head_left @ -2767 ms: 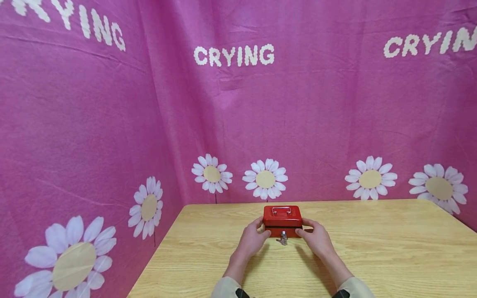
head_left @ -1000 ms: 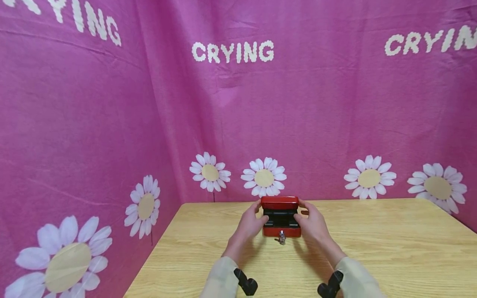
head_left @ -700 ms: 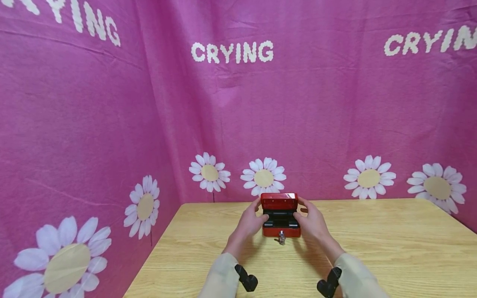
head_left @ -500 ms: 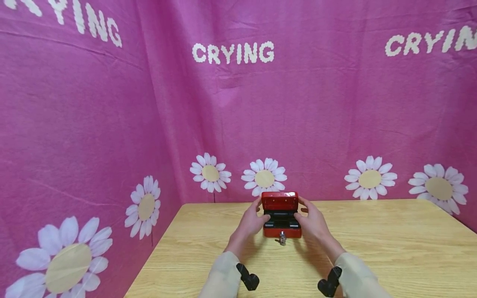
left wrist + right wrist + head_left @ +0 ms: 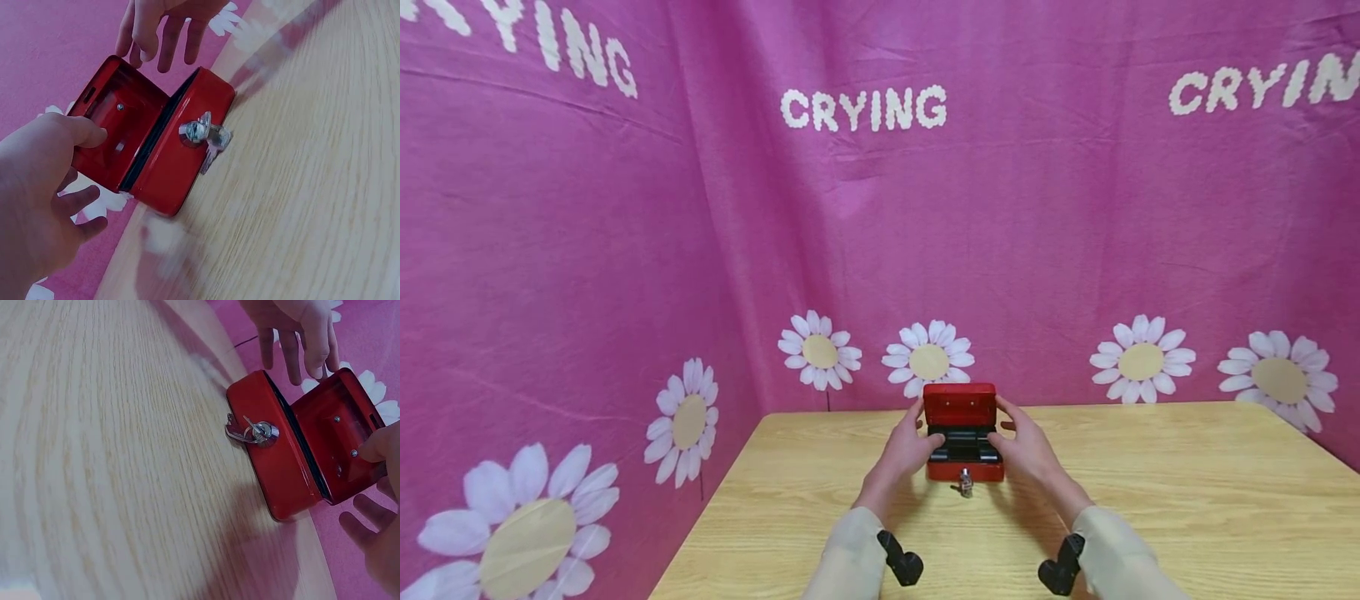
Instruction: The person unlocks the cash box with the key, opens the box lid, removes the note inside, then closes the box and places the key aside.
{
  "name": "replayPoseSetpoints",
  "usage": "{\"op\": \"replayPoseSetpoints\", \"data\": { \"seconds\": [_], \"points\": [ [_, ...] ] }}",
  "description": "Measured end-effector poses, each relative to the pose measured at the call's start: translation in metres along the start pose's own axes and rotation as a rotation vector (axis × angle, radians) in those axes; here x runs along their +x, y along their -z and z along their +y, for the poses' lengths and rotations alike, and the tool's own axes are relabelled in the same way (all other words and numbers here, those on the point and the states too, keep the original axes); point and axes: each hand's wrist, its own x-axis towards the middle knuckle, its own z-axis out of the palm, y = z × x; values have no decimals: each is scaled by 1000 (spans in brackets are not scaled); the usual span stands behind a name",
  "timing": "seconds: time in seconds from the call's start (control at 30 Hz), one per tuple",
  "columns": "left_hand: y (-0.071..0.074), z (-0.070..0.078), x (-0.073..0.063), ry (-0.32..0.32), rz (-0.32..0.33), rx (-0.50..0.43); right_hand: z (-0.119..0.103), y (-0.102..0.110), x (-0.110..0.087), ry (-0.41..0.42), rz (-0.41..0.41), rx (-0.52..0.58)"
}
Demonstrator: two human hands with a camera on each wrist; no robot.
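Observation:
A small red metal cash box [image 5: 940, 472] stands on the table with its lid [image 5: 959, 406] raised and leaning back. Its black interior [image 5: 966, 448] shows in the head view. Keys [image 5: 214, 145] hang from the silver lock on its front. My left hand [image 5: 901, 460] holds the lid's left side, its thumb over the inner face and the other fingers behind or outside. On the opposite side my right hand [image 5: 1032, 457] holds the lid likewise; its thumb [image 5: 376, 447] lies over the inner face in the right wrist view. Both index fingertips are partly hidden by the lid.
The wooden table [image 5: 1150, 500] extends around the box on all sides. Behind and to the left hangs a pink cloth [image 5: 1030, 233] with white daisies and lettering. Black wrist mounts [image 5: 901, 560] protrude from both sleeves.
The lid has swung up and back from nearly closed, baring the inside of the box. Both hands have moved up with it. In the last half second little has moved.

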Motion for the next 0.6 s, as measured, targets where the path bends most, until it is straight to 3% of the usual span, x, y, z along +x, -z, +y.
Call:
{"op": "replayPoseSetpoints", "data": {
  "seconds": [0.33,0.6],
  "points": [
    [-3,3,0,38,27,-25,-2,3,1,4,-51,-21],
    [-5,-5,-9,24,27,20,6,3,-5,-1,6,-46]
  ]
}}
